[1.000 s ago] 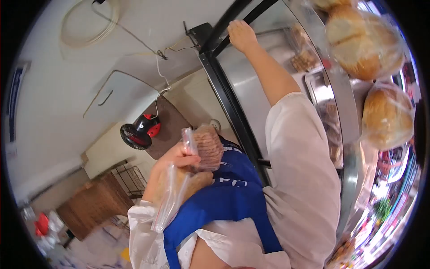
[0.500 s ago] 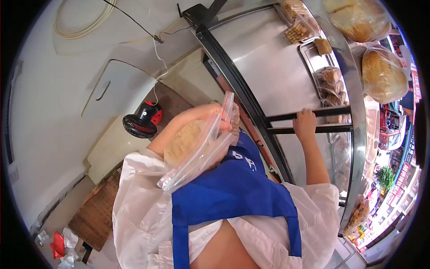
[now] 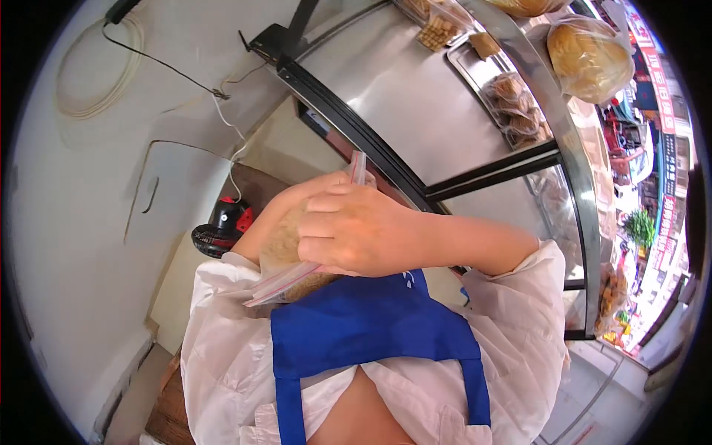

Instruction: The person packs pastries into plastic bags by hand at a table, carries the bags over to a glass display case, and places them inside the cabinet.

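A clear zip bag [image 3: 283,285] with a red zip line lies against my chest, with beige contents [image 3: 282,237] that I cannot identify. My left hand [image 3: 331,182] supports the bag from behind; its fingers are mostly hidden by the bag and my other hand. Across the front, my right hand [image 3: 352,230] has its fingers curled over the bag near the zip edge. Just below both hands is the blue apron [image 3: 371,319].
A glass display case [image 3: 386,81] with a black frame bar [image 3: 493,172] stands at the right. Inside are packaged baked goods [image 3: 515,107]; bagged bread [image 3: 589,59] sits on top. At the left are a small black-and-red fan [image 3: 226,222] and a hanging white cord [image 3: 232,152].
My right hand has let go of the case's black frame bar and come across to the zip bag. The bars, apart before, now sit close together. The view has shifted.
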{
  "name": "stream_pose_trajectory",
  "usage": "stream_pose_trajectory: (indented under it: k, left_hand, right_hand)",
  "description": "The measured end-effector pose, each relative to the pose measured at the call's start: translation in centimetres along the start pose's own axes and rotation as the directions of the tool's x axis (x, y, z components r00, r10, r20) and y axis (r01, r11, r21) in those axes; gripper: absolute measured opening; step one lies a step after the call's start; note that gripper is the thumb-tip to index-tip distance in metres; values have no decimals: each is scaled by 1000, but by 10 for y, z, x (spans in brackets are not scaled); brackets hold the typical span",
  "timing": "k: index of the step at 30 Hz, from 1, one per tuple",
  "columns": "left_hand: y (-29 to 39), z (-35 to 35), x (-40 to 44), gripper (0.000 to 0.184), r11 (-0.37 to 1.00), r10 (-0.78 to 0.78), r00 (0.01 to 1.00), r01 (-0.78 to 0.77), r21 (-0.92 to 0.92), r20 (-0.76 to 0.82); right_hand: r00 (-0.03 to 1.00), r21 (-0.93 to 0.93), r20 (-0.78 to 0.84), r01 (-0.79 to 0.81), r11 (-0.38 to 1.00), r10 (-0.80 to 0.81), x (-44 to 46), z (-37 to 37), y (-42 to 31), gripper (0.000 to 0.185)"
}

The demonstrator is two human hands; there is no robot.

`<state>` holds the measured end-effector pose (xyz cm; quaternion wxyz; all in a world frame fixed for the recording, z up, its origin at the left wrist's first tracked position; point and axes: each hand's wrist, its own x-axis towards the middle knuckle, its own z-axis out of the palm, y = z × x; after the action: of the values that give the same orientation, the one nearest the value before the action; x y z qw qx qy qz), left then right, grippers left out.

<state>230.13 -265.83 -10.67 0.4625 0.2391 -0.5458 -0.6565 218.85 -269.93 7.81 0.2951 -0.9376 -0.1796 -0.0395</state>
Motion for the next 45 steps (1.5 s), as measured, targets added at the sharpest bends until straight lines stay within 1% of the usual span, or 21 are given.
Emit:
stream_pose_trajectory:
  k: [4,6,11,13,14,16,19,22,24,25,26,28,29,30,36,37,38,40,41,42,45]
  left_hand:
    - [-11,-6,-7,20,990,138,990,-138,-1,-8]
    - [-1,-17,-16,15,902,-432,877,419,-107,-211]
    - [-12,-25,-34,16,920,-384,818,301,-250,-428]
    - [-26,-41,-46,24,752,-490,732,629,195,-474]
    - [-28,-43,-48,24,755,-498,729,631,178,-470]
    - [-29,-40,-56,27,739,-281,707,591,324,-649]
    - [-40,-47,-75,25,712,-289,621,648,270,-728]
    - [-23,-41,-85,26,724,-311,471,680,115,-825]
    - [-20,-36,-91,25,699,-317,385,712,61,-867]
    - [-20,-33,-93,25,691,-302,359,721,56,-883]
    - [-23,-30,-94,25,693,-305,353,720,49,-885]
    - [-29,-25,-96,24,624,-279,294,779,60,-914]
    - [-30,-24,-94,24,624,-277,283,780,52,-918]
    - [-31,-22,-93,24,596,-291,268,802,45,-919]
    - [-23,-27,-69,23,520,-385,140,850,-89,-912]
    - [-23,-30,-67,24,506,-391,158,860,-69,-907]
    - [-21,-31,-64,25,492,-404,176,869,-51,-898]
    - [-13,-35,-48,25,509,-415,173,858,-70,-893]
    - [-11,-38,-39,26,525,-419,180,848,-76,-890]
    - [-11,-38,-35,26,523,-428,184,849,-77,-885]
    - [-7,-37,-24,26,518,-395,259,855,19,-882]
  right_hand:
    - [981,93,-183,-55,994,71,-17,6,3,23]
    - [934,111,-311,-149,983,177,-37,-5,6,20]
    - [738,76,-522,-459,885,428,-86,-41,28,8]
    - [684,-45,-607,-538,842,404,-104,-53,55,11]
    - [650,-87,-643,-588,804,405,-113,-55,76,11]
    - [591,-197,-690,-710,676,419,-127,-58,118,12]
    - [570,-213,-684,-753,623,455,-178,-61,206,11]
    - [672,-484,-636,-730,483,380,-216,-73,277,7]
    - [642,-645,-676,-753,130,362,-245,-86,319,10]
    - [662,-658,-689,-742,128,294,-258,-94,339,17]
    - [498,-475,-815,-867,153,295,-273,-96,363,8]
    - [517,-561,-799,-824,-74,308,-305,-111,407,7]
    - [568,-573,-806,-819,22,168,-314,-122,430,8]
    - [584,-622,-779,-766,-163,228,-336,-132,448,7]
    - [592,-617,-786,-764,-188,175,-374,-151,530,10]
    - [506,-521,-836,-853,-16,214,-373,-147,539,12]
    - [513,-527,-831,-850,-8,216,-372,-143,548,12]
    - [309,-480,-813,-836,-267,493,-369,-131,556,14]
    - [244,-426,-847,-842,-331,472,-345,-127,544,19]
    - [46,-251,-857,-907,-338,513,-350,-130,553,24]
    - [-50,-141,-866,-930,-340,497,-358,-135,562,48]
